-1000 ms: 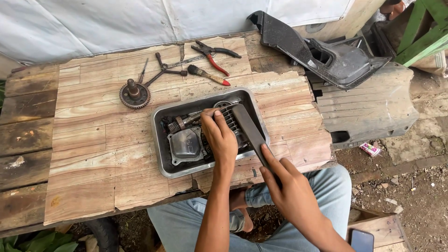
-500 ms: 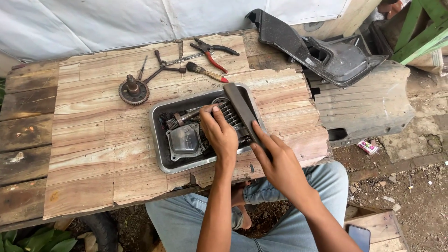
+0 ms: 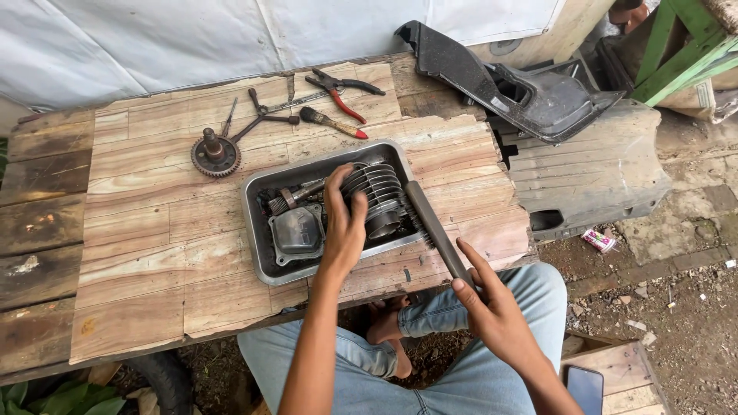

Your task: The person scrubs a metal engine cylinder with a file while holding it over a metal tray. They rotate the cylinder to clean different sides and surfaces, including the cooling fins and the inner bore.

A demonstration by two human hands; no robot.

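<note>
At the centre of the tabletop (image 3: 154,253), inside a shallow metal tray (image 3: 257,230), sits a finned engine cylinder (image 3: 380,196), tilted on its side beside a dark cover part (image 3: 296,230) and a toothed shaft (image 3: 288,198). Left hand (image 3: 344,223) is clamped over the cylinder's fins, fingers curled, forearm reaching straight in from the near edge. Right hand (image 3: 492,307) grips the near end of a long brush (image 3: 434,227), wrist low over the knee; its bristles appear to touch the fins, though this is hard to confirm. Risk: the oily cylinder could roll under brushing pressure and tip the tray off the near edge. Far left lie a gear (image 3: 214,154), pliers (image 3: 342,88) and a small brush (image 3: 330,121).
</note>
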